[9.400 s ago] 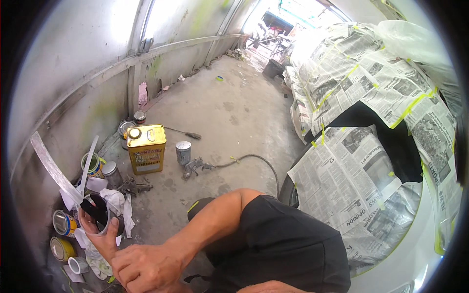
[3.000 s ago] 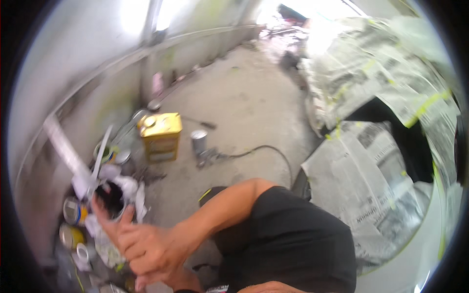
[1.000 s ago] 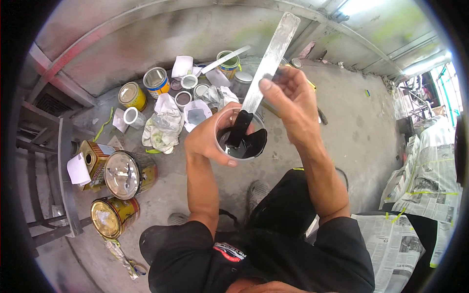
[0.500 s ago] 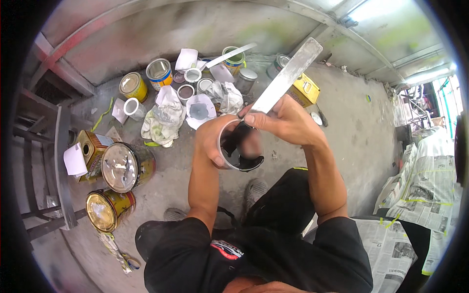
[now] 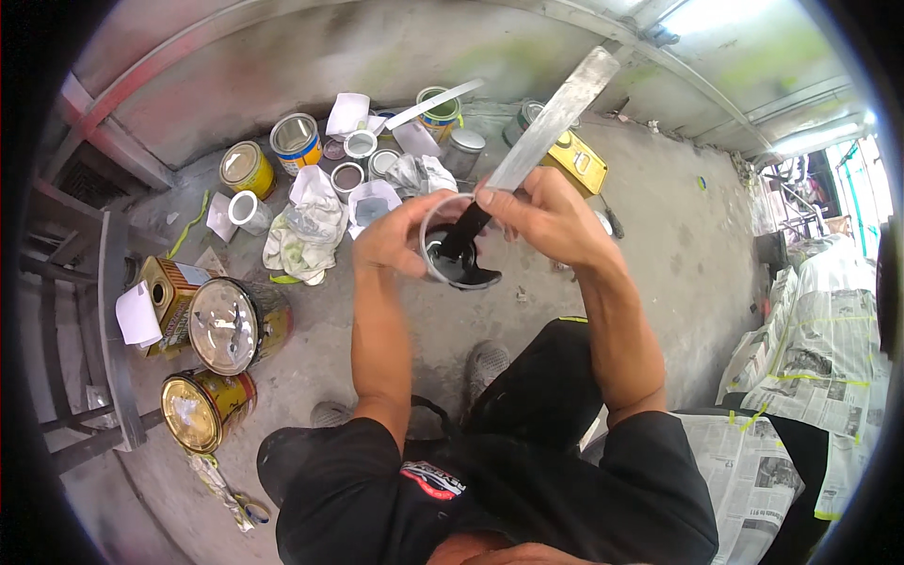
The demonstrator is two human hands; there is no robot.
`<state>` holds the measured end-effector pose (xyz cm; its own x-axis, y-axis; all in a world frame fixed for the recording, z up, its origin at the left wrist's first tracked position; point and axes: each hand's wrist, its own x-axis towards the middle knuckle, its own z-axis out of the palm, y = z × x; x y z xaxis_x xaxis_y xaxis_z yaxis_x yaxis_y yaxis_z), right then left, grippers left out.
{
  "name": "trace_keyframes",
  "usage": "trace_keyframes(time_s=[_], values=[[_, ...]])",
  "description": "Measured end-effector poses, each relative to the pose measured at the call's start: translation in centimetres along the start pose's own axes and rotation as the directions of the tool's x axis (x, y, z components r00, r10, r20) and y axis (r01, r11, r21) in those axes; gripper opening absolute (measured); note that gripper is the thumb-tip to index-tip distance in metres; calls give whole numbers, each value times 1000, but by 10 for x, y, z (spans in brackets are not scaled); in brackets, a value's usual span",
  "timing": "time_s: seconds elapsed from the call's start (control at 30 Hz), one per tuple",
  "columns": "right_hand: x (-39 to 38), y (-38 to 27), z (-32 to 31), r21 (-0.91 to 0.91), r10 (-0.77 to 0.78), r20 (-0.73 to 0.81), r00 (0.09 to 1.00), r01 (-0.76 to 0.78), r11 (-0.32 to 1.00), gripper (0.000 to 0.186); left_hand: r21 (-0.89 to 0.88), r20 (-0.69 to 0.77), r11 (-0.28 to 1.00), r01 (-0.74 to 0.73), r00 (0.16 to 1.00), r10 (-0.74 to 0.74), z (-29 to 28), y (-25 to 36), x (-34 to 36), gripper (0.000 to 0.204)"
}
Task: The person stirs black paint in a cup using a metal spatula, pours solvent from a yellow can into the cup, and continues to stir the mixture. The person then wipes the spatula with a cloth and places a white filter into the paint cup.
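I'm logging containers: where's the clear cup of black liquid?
Near the head view's centre, the left hand holds the clear cup, left of the right hand.

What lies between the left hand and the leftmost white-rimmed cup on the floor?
In the head view, a crumpled white cloth lies between the left hand, holding the clear cup, and that white-rimmed cup.

Black short-sleeved shirt, small red-and-white chest emblem, black legwear with a yellow mark, grey textured shoes

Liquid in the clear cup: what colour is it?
The liquid in the clear cup is black; the head view shows it best.
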<state>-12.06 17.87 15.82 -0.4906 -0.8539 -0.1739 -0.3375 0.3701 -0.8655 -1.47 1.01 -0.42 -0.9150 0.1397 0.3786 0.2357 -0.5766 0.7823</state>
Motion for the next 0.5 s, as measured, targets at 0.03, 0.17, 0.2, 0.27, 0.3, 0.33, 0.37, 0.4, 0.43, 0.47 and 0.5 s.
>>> trace_keyframes(time_s=[0.03, 0.17, 0.2, 0.27, 0.3, 0.33, 0.37, 0.4, 0.43, 0.47, 0.5], values=[[1, -1, 1, 1, -3, 1, 1000, 3, 1000, 28, 3, -1, 1000, 0, 1000, 0, -11, -5, -4, 111], [7, 5, 3, 111, 16, -185, 983, 4, 994, 24, -18, -29, 979, -201, 979, 200, -38, -28, -12, 107], [8, 5, 4, 175, 52, -242, 969, -9, 984, 22, -124, -112, 964, -234, 969, 220, -35, -33, -12, 102], [8, 1, 12, 255, 31, -292, 956, 46, 966, 21, -213, -206, 913, -349, 929, 307, -40, -49, -9, 88], [8, -1, 17, 337, 20, -339, 941, 101, 936, 21, -207, -212, 913, -353, 927, 310, -42, -57, -8, 88], [8, -4, 20, 338, 16, -330, 944, 102, 936, 21, -309, -309, 854, -418, 893, 326, -45, -65, -8, 84], [6, -6, 21, 310, 40, -343, 939, 73, 948, 23, -399, -405, 776, -488, 853, 328, -44, -69, -5, 80], [6, -9, 22, 282, 62, -355, 933, 44, 958, 25, -474, -402, 724, -501, 855, 328, -45, -73, -4, 72], [4, -12, 22, 281, 58, -344, 937, 44, 959, 25, -466, -411, 723, -511, 848, 334, -46, -76, -3, 72], [3, -15, 20, 252, 72, -349, 934, 19, 968, 26, -476, -401, 723, -500, 856, 328, -43, -76, 0, 69], [2, -16, 20, 222, 86, -354, 931, -5, 975, 27, -486, -390, 724, -489, 863, 321, -40, -75, 3, 65]])
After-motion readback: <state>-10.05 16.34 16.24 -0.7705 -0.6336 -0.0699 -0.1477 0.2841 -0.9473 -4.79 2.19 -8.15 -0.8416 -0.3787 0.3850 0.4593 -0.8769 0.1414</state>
